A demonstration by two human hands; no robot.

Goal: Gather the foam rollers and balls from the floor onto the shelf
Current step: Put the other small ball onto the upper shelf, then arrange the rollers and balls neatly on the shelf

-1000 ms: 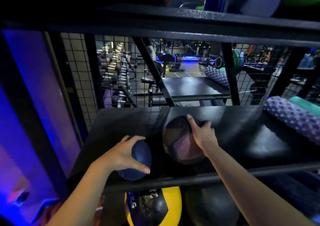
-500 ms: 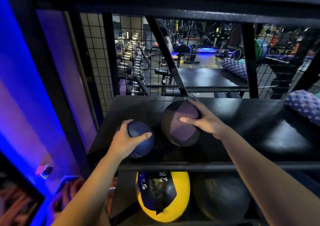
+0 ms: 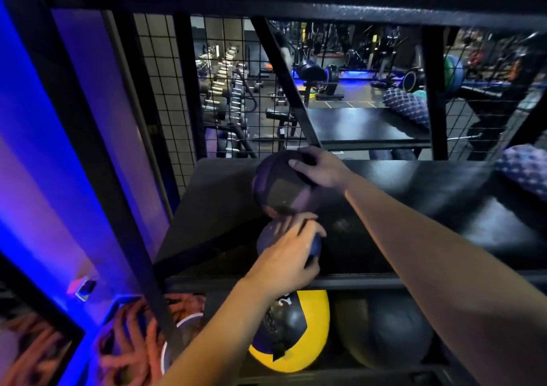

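Black, glossy board makes up the shelf, and nothing on it looks able to stop a round thing from rolling. The larger ball, dark with purple panels, sits toward the left rear of that shelf, with the right hand curled over its top. Just in front of it, close to the front rail, is the small blue ball. The left hand covers and grasps it, though its fingers are blurred. The likely trouble is the release: if either hand lets go before its ball has settled, that ball may roll. The blue one has the shortest way to the edge and could go over the rail to the floor. A nudge from the larger ball behind would be enough. A purple foam roller lies well apart at the right.
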